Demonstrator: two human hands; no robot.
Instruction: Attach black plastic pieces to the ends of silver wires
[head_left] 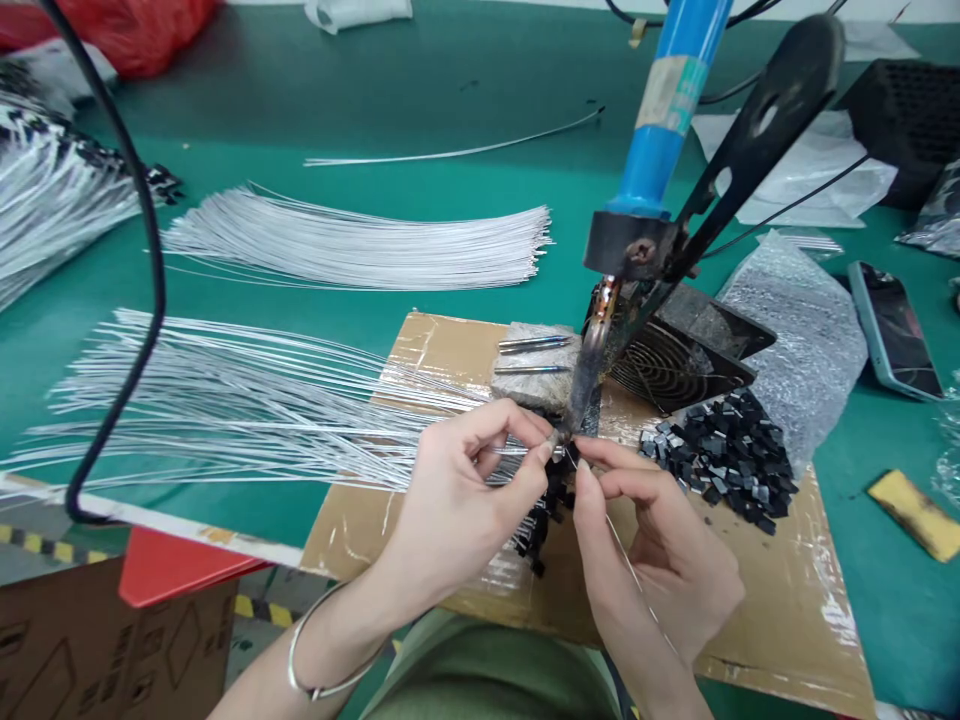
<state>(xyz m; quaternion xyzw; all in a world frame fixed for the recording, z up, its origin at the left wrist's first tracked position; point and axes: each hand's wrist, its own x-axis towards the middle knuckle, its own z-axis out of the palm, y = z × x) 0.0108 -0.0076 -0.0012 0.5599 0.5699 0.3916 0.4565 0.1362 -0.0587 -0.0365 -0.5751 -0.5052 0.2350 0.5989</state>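
My left hand (480,490) is closed in a pinch, with thumb and forefinger right beside the tip of an upright-mounted soldering iron (591,370). What sits between those fingertips is too small and covered to make out. White wires (315,430) run from the left to beneath this hand. My right hand (652,560) pinches a thin strand of solder wire (637,580), its upper end close to the iron's tip and its tail trailing over the palm. Small black-ended wire tips (534,540) lie below, between both hands.
Cardboard (780,590) covers the bench front. A pile of small black pieces (727,455) and a black fan (667,360) stand right of the iron. Farther right lie bubble wrap (802,330), a phone (896,325) and a yellow sponge (915,512). A wire bundle (360,240) lies behind; a black cable (154,260) arches left.
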